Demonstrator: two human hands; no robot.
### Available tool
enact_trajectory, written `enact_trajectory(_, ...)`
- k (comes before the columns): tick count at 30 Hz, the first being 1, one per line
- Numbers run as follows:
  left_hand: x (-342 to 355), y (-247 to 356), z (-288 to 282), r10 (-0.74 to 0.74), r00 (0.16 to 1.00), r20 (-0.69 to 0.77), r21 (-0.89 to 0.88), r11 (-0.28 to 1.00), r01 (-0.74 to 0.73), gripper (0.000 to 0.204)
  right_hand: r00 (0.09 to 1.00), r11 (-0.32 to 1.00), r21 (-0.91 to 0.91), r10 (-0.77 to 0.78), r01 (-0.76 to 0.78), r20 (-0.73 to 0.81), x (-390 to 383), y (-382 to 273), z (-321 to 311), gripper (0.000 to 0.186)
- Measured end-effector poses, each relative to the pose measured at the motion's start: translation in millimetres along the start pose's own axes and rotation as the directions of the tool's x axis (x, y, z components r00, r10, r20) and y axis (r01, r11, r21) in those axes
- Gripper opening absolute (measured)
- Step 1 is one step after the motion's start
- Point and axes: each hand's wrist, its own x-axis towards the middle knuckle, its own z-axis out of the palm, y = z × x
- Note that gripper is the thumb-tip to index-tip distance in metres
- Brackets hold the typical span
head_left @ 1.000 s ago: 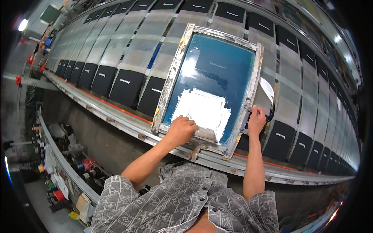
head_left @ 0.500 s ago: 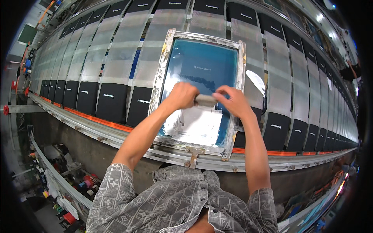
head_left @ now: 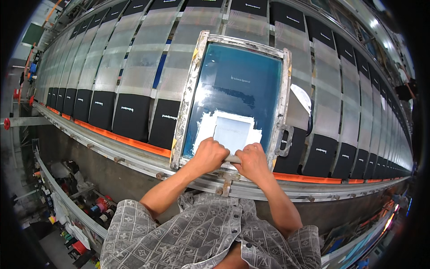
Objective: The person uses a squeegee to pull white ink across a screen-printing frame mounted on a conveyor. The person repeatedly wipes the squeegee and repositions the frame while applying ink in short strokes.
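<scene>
Both my hands are closed around a grey squeegee (head_left: 233,159) at the near end of a screen-printing screen. My left hand (head_left: 208,154) grips its left part, and my right hand (head_left: 254,160) its right part, close beside the other; the blade is mostly hidden. The screen has a worn, paint-spattered metal frame (head_left: 286,89) and blue mesh (head_left: 264,67) with a small pale design toward the far end. White ink (head_left: 206,123) lies thick on the near mesh, around a thinly wiped pale rectangle (head_left: 232,133) just beyond my fists.
Long rows of pallets carrying black fabric pieces (head_left: 131,115) with small white prints run to both sides. A metal rail (head_left: 134,162) and an orange strip (head_left: 112,139) edge the table. A rounded white sheet (head_left: 301,99) and a metal handle (head_left: 286,140) sit at the frame's right.
Both hands moved with the squeegee from the screen's middle toward me. A wiped rectangle now shows within the white ink. My right hand went from loosely touching the squeegee to a firm grip.
</scene>
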Motion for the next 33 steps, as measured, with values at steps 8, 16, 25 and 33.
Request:
enact_trajectory(8,114,-62,-39,-0.077,0.997,-0.001,0.119,0.990,0.076,0.017,0.996,0.994,-0.070,0.087,-0.086,0.020,98,64,-44,0.026)
enact_trajectory(16,82,-43,-17,-0.062,0.998,-0.022,0.064,0.996,0.063,0.014,0.999,0.989,-0.136,0.050,-0.052,-0.020,65,47,-24,0.024)
enact_trajectory(25,35,-16,-20,0.022,1.000,-0.002,0.010,1.000,-0.022,0.006,0.850,0.922,0.225,0.380,-0.316,-0.363,-13,52,-40,0.028)
enact_trajectory(33,71,-47,-17,-0.019,0.992,-0.129,0.051,0.998,0.026,0.019,0.403,0.541,0.612,0.840,-0.578,-0.363,-30,148,12,0.030)
